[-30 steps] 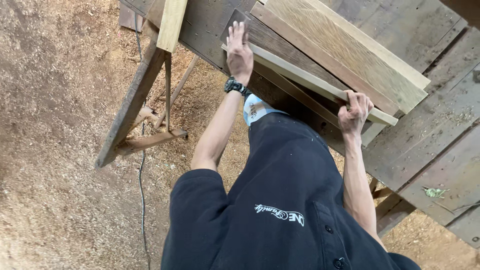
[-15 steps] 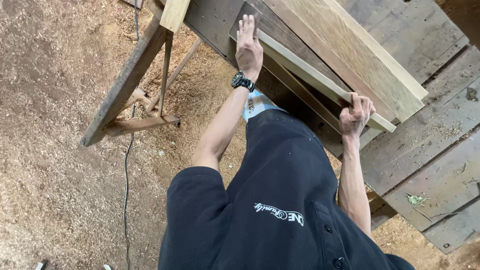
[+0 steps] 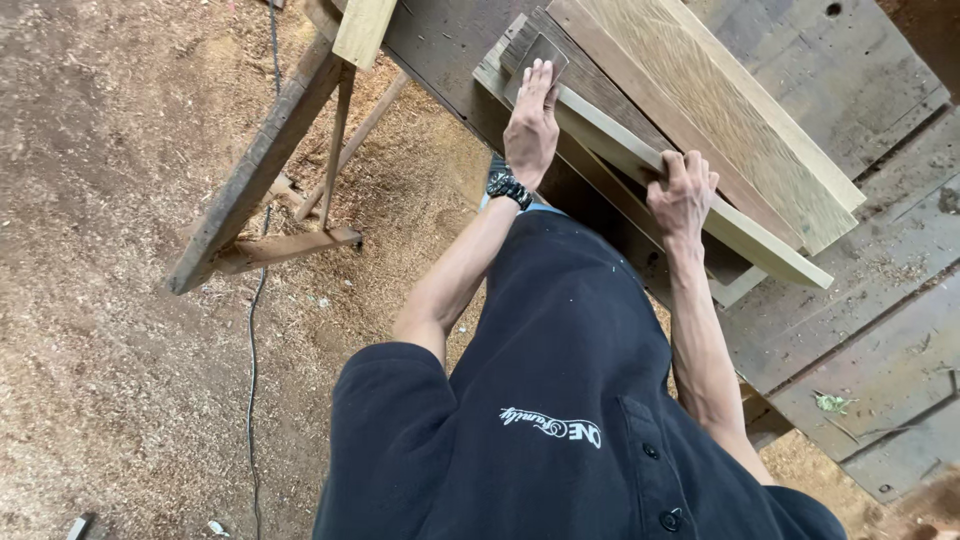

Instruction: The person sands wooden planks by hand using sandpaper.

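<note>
- A workshop floor (image 3: 110, 330) of packed earth, thick with pale sawdust, fills the left of the downward head view; a thin dark cable (image 3: 255, 330) trails across it.
- A bench (image 3: 860, 310) of dark, weathered planks runs diagonally across the upper right, with wood dust and a small green scrap on its boards.
- The person's black short-sleeved shirt (image 3: 560, 400) fills the lower middle, both arms reaching forward to the bench.
- A rough wooden trestle (image 3: 260, 170) stands on the floor to the left, its legs braced by a cross piece.
- A stack of boards (image 3: 700, 110) lies on the bench near its edge, the light, coarse-grained top board set over darker ones.
- A long pale plank (image 3: 750, 235) lies along the near side of the stack, just beside the bench edge.
- The left hand (image 3: 532, 120) lies flat and open, palm down, near the stack's far end, seemingly pressing to keep the boards from sliding.
- The right hand (image 3: 682, 195) is curled over the pale plank's near edge, fingers wrapped on top, apparently to steady or line it up.
- The hands are apart, spaced along the same stack.
- A black wristwatch (image 3: 508, 187) sits on the left wrist.
</note>
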